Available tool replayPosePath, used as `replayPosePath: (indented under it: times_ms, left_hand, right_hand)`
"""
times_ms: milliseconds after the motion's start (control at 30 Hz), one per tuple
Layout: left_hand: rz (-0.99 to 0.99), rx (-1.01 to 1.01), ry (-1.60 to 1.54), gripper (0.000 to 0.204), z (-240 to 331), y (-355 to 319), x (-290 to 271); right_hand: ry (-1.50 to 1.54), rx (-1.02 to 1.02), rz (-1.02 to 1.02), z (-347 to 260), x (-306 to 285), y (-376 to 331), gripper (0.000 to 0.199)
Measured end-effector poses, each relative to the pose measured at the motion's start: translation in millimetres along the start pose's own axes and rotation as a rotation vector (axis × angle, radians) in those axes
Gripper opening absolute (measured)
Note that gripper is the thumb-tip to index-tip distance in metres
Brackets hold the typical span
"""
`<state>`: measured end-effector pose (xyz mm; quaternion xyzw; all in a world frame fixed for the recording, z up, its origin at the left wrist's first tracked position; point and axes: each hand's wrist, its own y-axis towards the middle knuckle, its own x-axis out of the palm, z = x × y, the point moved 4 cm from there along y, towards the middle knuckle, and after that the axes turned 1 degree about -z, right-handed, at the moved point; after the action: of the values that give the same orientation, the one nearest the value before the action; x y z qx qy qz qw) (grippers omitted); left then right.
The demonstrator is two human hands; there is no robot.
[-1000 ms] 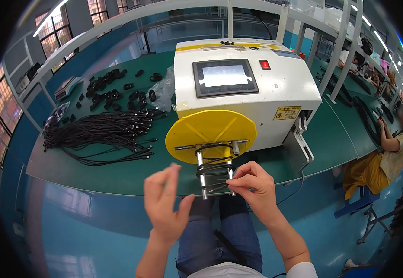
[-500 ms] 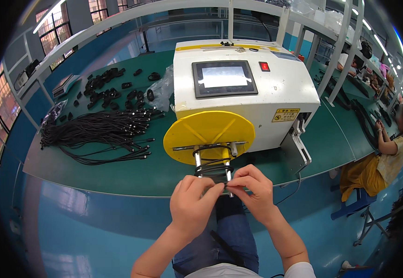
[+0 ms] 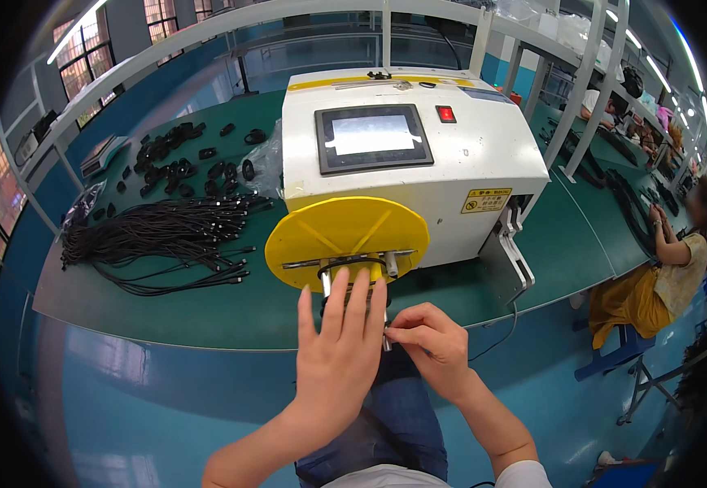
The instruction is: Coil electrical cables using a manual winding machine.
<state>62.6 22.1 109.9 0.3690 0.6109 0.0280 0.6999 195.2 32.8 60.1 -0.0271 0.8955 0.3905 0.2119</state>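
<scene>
A yellow disc (image 3: 329, 232) faces me on the front of a white machine (image 3: 459, 211), with metal posts sticking out toward me. A black cable (image 3: 352, 262) is looped round the posts; my left hand hides most of its coil. My left hand (image 3: 340, 350) is open, its fingers spread and pointing up in front of the posts. To its right, my right hand (image 3: 436, 348) is closed in a pinch beside the tip of the right post (image 3: 387, 342). It seems to grip the cable's end, mostly covered by the fingertips.
Left of the machine, a bundle of black cables (image 3: 150, 232) lies on the green table (image 3: 183, 317). Several coiled black cables (image 3: 166, 171) and a clear plastic bag (image 3: 266, 167) lie behind it. A metal bracket (image 3: 506, 264) juts from the machine's right. A co-worker (image 3: 671, 268) sits farther right.
My left hand has let go of its pinch and opened, rising over the coil. My right hand keeps its pinch by the post. The whole view has shifted slightly.
</scene>
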Motion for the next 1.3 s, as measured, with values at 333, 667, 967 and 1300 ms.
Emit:
replayPosePath:
  times_ms: [333, 667, 967, 1300]
  left_hand:
    - [0.005, -0.025, 0.156, 0.047, -8, 2, 34]
    - [-0.038, -0.049, 0.039, 0.051, -7, 4, 33]
    - [-0.061, -0.042, 0.04, 0.051, -4, 5, 33]
    - [-0.049, -0.089, 0.06, 0.051, -9, 1, 33]
  right_hand:
    - [0.475, 0.484, 0.08, 40, 13, 6, 0.022]
    - [0.908, 0.646, 0.159, 51, 31, 1, 0.019]
    - [0.694, 0.532, 0.048, 69, 25, 11, 0.016]
    - [0.426, 0.446, 0.032, 6, 3, -5, 0.019]
